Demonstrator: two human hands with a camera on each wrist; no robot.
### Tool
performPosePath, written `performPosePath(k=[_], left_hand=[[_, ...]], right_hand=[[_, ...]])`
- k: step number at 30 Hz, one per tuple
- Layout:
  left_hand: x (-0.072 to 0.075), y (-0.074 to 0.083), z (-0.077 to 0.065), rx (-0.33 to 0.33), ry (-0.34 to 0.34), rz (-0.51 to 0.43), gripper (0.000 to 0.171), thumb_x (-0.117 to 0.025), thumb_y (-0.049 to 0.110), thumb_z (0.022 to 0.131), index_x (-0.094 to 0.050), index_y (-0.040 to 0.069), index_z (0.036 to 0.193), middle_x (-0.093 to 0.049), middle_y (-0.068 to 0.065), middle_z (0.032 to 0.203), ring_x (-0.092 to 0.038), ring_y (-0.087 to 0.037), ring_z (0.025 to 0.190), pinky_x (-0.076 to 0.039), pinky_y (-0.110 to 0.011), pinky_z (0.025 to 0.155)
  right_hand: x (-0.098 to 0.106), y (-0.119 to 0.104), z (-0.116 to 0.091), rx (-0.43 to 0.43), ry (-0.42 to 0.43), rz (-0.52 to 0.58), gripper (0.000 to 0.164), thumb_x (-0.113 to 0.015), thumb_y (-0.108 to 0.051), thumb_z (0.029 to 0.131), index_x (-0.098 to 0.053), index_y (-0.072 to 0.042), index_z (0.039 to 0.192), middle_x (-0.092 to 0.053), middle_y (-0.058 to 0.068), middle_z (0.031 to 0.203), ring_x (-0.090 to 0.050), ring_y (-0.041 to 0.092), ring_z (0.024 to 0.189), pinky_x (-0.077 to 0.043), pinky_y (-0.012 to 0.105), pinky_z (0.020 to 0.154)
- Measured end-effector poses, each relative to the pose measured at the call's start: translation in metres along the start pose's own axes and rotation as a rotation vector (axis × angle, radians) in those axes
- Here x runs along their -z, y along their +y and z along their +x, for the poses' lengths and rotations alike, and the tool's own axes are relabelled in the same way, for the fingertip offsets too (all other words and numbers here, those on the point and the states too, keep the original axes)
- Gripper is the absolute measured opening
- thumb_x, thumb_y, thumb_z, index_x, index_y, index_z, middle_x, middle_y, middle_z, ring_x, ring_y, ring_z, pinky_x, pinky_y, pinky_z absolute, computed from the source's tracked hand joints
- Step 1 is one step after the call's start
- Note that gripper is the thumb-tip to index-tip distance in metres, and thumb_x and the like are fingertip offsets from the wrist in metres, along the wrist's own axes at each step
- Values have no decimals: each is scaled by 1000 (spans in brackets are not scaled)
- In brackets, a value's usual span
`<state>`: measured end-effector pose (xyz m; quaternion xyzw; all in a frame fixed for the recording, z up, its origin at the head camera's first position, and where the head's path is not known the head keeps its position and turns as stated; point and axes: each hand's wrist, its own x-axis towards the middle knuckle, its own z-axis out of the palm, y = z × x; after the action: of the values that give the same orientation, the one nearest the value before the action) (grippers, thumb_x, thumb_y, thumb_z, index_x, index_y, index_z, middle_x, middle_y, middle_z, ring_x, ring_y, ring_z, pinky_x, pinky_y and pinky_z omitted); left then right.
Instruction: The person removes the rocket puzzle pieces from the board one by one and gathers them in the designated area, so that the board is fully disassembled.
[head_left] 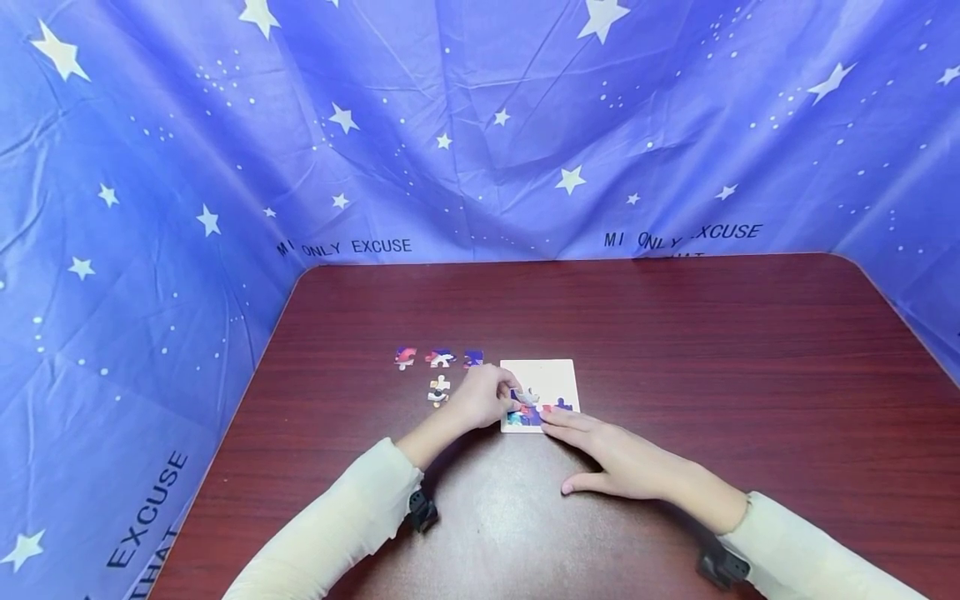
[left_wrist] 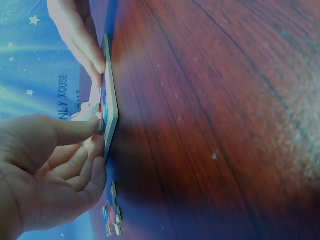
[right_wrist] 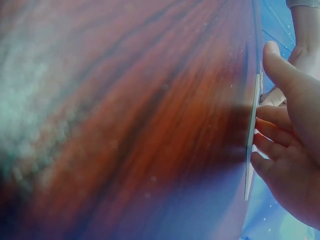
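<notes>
A white puzzle tray (head_left: 542, 375) lies on the table, with colourful jigsaw pieces along its near side. Over its left part my left hand (head_left: 480, 397) pinches a puzzle piece (head_left: 528, 397) between thumb and fingers; the piece is pale and tilted, partly hidden by the fingertips. From the right, my right hand (head_left: 618, 454) rests its outstretched fingers on the pieces at the tray's near side, thumb spread away. In the left wrist view, the left thumb (left_wrist: 80, 130) reaches right to the tray's edge (left_wrist: 113, 107). The right wrist view shows the right fingers (right_wrist: 270, 131) against the tray.
Several loose jigsaw pieces lie left of the tray: a red one (head_left: 405, 358), a red and white one (head_left: 441, 358), a purple one (head_left: 473, 357) and a white and yellow one (head_left: 438, 390). A blue star-patterned cloth (head_left: 465, 192) hangs behind the dark red wooden table (head_left: 712, 342).
</notes>
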<state>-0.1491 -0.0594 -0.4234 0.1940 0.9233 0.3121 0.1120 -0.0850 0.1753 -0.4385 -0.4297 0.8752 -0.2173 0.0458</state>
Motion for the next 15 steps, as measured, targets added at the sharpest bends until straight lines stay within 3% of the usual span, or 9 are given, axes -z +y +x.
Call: performPosePath(k=[5,8,15], left_hand=[[5,-4,-2,135,66,-182,17,-83,13,72,-70,5,79,-72,-6,67,-56,-5,48,-46,-18,48],[9,-7,-2,191,70,-230,15,-81,14,73,-70,6,77,-72,-6,64,-57,-9,44,-45,-20,47],[18,-13,-4,188,29,-256,5,-68,6,83,-72,3,85,-73,-10,72,-57,-8,52,-42,-17,45]], right_hand=[[0,0,0,6,2,5,72,-68,-47,83,-48,-7,140,-43,10,151,-42,30,138,-41,42,107],[1,0,-1,4,3,3,73,-68,-48,83,-48,-8,140,-43,10,151,-42,31,138,-41,42,108],[1,0,0,2,3,-1,73,-67,-50,83,-48,-7,140,-44,11,150,-42,32,138,-40,42,108]])
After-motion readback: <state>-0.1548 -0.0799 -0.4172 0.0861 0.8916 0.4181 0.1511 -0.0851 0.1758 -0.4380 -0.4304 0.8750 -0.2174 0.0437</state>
